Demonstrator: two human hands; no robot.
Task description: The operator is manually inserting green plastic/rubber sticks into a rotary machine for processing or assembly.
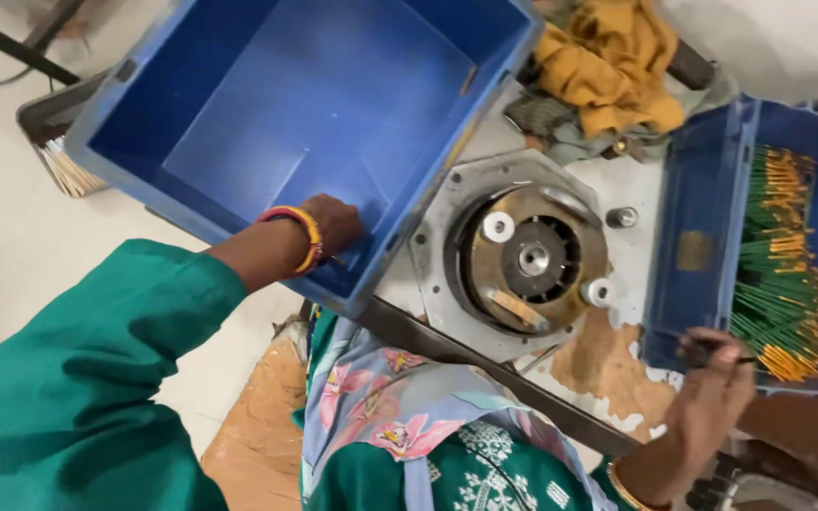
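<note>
Large blue crate [333, 104], upper left of frame, is sitting tilted with its near corner overhanging the worktop [617, 369] edge; the left hand [331, 227] is reaching inside at the lower wall, fingers curled out of sight, so I cannot tell whether they are gripping anything. Judged risk: the crate is resting partly off its support, and a pull from that hand could be tipping it toward the person's lap. Second blue crate [702, 237], right edge of frame, is holding a heap of green sticks with yellow-orange ends [783, 274], too many to count. The right hand [712, 378], lower right, is pinching closed on a small dark object [702, 350] just at that crate's near rim; a slip there could be spilling sticks over the rim. Round metal machine disc [532, 257], centre, is lying between the crates; loose sleeve or scarf cloth is hanging near it, a possible snag. Counts: crates two, disc one, white rollers [498, 227] on it two, small metal cylinder [621, 217] one, mustard cloth [608, 57] one, upper right.
</note>
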